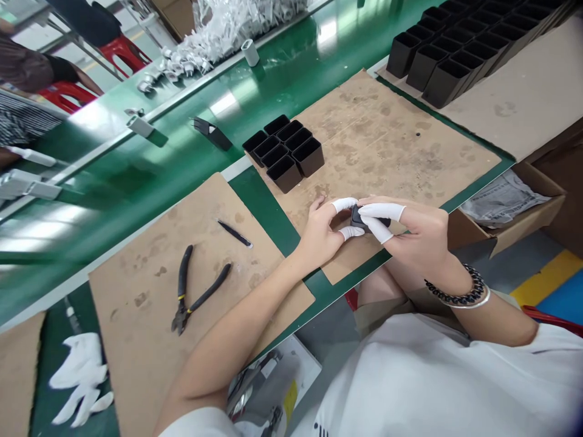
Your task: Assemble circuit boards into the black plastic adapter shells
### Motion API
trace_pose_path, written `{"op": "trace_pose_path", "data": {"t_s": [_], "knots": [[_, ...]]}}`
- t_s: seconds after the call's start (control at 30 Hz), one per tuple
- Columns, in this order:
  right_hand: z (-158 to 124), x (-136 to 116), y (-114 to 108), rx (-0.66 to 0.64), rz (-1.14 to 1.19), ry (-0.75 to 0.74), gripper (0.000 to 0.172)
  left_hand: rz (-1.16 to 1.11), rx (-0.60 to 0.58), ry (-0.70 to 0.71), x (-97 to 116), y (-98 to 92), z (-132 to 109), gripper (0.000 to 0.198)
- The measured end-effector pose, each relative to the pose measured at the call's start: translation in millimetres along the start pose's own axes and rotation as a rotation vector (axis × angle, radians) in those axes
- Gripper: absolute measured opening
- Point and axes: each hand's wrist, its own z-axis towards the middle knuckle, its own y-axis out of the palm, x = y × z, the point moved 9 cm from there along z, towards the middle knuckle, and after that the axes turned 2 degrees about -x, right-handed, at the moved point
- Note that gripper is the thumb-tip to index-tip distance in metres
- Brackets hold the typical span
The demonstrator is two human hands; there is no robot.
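Note:
Both my hands meet over the near edge of a brown cardboard sheet (pixel 387 139). My left hand (pixel 321 233) and my right hand (pixel 410 227) wear white finger cots and pinch one small black plastic part (pixel 357 217) between thumbs and forefingers. The part is mostly hidden by the fingers. A beaded bracelet (pixel 460 291) sits on my right wrist. A cluster of several black square housings (pixel 286 152) stands on the same cardboard, farther from me.
Black-handled cutters (pixel 194 297) and a thin black tool (pixel 234 233) lie on a second cardboard sheet (pixel 150 340) to the left. White gloves (pixel 82 376) lie at lower left. More black housings (pixel 460 48) fill the top right. White parts (pixel 218 36) are heaped beyond the green conveyor (pixel 150 164). An open carton (pixel 505 212) sits to the right.

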Motion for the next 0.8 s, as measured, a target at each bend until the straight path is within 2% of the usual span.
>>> {"op": "trace_pose_path", "data": {"t_s": [0.13,0.33,0.43,0.6,0.73,0.8], "knots": [[-1,-3,1,-0.010,0.022,-0.038,0.027,-0.003,-0.001,-0.023,-1,0.2,-1,0.032],[-5,9,1,-0.001,0.075,0.071,0.018,0.027,0.005,0.007,2,0.4,-1,0.031],[-7,10,0,0.005,0.095,0.057,0.019,0.065,-0.006,0.037,4,1.6,-2,0.034],[-6,6,4,-0.109,0.052,-0.019,0.029,0.135,-0.011,0.069,7,1.3,-2,0.034],[-5,6,6,-0.176,0.034,0.008,0.027,0.159,-0.018,0.025,6,1.2,-2,0.030],[-6,11,6,-0.197,0.074,0.074,0.025,0.158,-0.018,0.014,7,1.3,-2,0.027]]}}
